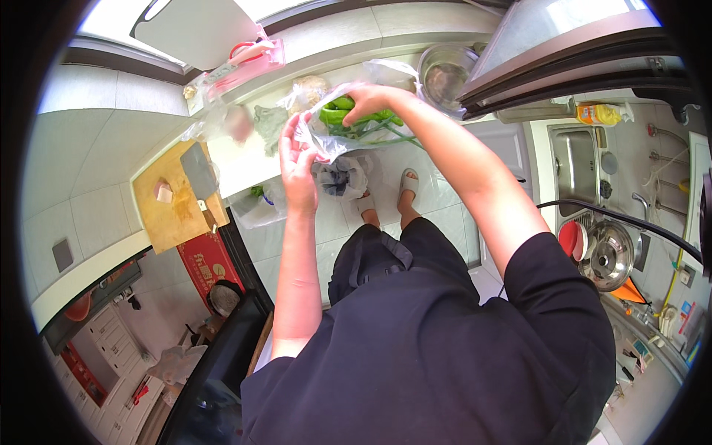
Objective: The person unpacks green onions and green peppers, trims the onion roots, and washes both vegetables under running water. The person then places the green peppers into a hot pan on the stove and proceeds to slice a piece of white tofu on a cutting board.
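Note:
My left hand (298, 172) holds the bunched left edge of a clear plastic bag (336, 146) between thumb and fingers. Inside the bag lie long green peppers (335, 114), with thin green stalks (392, 136) trailing out to the right. Across the bag's top my right hand (368, 102) grips its far side, thumb over the peppers; some of its fingertips are hidden. Both hands are above the front of a white counter (239, 164). Just left of the bag, a pale green crumpled cloth or bag (268, 125) rests on that counter.
A wooden cutting board (161, 217) at left carries a cleaver (199, 171) and a small pinkish piece of food (163, 192). A steel bowl (445, 75) stands back right, near an opened window frame (573, 67). Below the counter is a lined trash bin (356, 169). A sink (575, 161) lies right.

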### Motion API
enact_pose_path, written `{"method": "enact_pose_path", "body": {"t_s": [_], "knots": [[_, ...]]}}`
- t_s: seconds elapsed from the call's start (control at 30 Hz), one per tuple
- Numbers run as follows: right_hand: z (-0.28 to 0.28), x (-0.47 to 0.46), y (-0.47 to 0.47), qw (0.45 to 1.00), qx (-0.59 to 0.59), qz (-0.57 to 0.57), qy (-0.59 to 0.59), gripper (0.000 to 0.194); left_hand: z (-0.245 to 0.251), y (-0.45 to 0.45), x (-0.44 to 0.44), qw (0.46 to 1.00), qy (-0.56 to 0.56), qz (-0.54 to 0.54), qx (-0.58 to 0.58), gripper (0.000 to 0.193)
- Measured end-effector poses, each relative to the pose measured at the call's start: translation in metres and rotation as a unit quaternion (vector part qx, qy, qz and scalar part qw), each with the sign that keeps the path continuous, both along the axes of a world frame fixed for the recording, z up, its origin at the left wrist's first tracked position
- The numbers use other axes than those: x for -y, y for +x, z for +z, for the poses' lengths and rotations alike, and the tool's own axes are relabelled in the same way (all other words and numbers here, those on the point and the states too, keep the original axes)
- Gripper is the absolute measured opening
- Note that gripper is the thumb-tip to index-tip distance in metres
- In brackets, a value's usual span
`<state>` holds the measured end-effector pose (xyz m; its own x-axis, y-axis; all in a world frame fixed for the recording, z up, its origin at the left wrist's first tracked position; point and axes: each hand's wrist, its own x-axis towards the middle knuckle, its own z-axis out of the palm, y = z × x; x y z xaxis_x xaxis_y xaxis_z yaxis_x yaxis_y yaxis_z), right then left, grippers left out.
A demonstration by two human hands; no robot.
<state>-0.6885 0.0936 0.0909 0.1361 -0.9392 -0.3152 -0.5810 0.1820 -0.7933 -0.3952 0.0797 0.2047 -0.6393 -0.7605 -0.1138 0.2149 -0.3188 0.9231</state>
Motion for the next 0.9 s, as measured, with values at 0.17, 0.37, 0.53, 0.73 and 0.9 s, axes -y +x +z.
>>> {"method": "enact_pose_path", "body": {"t_s": [0.17,0.37,0.53,0.73,0.9], "knots": [[0.077,-0.027,-0.004,0.998,-0.001,0.008,0.058,0.099,-0.004,-0.01,0.024,0.999,-0.002,0.03,-0.018,0.074],[0.145,-0.056,-0.027,0.994,0.034,0.053,0.09,0.099,-0.017,-0.035,0.077,1.0,0.022,0.017,0.013,0.067],[0.181,-0.111,-0.037,0.939,0.32,-0.103,-0.079,0.092,-0.041,-0.048,0.104,0.998,0.042,-0.035,0.023,0.062],[0.199,-0.16,0.004,0.814,0.475,-0.206,-0.262,0.091,-0.033,-0.049,0.091,0.998,0.015,-0.055,0.025,0.065],[0.193,-0.148,0.003,0.816,0.441,-0.283,-0.242,0.078,-0.012,-0.062,0.065,0.996,-0.037,-0.067,0.045,0.071]]}}
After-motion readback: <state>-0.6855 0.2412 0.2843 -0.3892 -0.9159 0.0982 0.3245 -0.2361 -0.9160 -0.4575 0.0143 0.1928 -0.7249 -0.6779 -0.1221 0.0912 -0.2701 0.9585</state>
